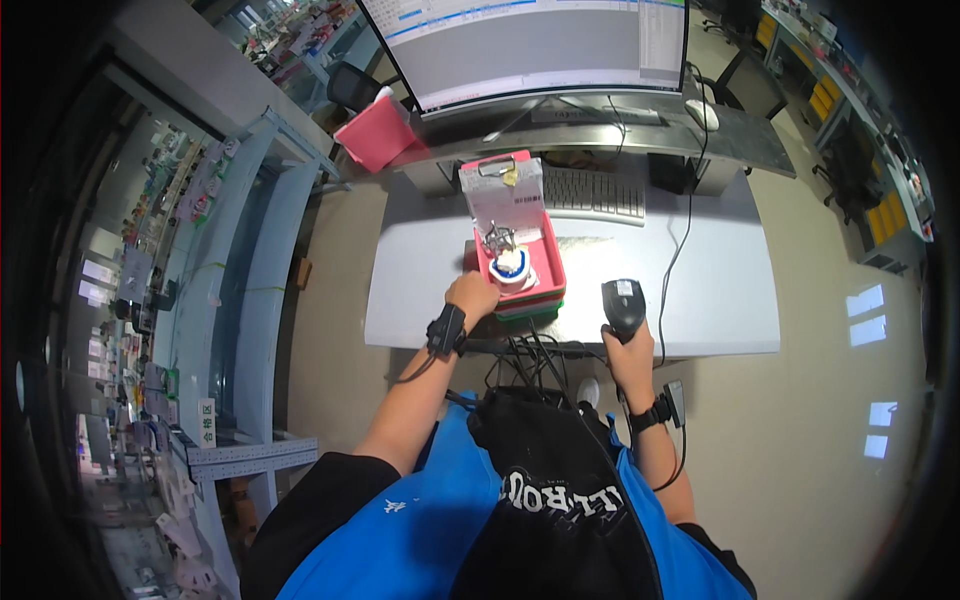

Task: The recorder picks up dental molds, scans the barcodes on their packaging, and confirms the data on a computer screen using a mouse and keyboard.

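Observation:
My right hand is wrapped round the handle of a black barcode scanner, its head pointing away from me over the table's front part. At the near left corner of a pink tray, my left hand has its fingers curled against the rim. The tray tops a stack with red and green edges below. Inside it lie a white and blue dental model and a metal frame-like piece. A printed paper sheet stands at the tray's back under a metal clip.
Behind the tray are a white keyboard and a raised shelf with a monitor and a white mouse. A pink bin sits at the shelf's left end. A black cable crosses the white table. Grey-blue racks stand left.

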A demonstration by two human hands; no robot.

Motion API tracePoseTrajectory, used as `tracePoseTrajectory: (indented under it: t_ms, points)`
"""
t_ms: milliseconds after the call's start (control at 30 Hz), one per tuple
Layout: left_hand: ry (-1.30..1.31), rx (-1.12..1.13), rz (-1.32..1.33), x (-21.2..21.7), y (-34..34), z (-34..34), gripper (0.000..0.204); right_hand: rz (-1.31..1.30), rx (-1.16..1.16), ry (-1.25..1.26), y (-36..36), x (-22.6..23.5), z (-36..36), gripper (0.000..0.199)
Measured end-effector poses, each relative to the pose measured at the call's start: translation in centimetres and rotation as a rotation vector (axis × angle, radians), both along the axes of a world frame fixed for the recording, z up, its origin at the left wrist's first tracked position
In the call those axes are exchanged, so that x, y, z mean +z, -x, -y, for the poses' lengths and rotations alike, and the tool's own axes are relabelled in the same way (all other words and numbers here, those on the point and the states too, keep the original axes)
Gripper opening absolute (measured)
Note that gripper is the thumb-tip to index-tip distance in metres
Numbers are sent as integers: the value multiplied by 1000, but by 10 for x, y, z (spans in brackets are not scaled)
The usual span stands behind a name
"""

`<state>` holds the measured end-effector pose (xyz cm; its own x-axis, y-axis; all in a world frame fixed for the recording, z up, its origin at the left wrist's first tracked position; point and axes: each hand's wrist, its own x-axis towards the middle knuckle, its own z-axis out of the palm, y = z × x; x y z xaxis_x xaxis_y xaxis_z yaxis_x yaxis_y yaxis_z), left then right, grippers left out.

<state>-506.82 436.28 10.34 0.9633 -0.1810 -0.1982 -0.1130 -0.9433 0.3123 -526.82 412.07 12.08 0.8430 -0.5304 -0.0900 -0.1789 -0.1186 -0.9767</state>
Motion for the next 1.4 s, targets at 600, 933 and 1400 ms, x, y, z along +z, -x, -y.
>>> tracePoseTrajectory:
  t_ms: [600,933,1400]
  points:
    - [800,306,-32,5,25,-106,26,94,238,50,-45,9,-37,44]
    - [512,281,103,50,77,-139,25,102,189,98,-62,-10,-50,41]
    - [536,85,-214,-21,-12,-26,31,15,-210,-73,-7,-15,16,40]
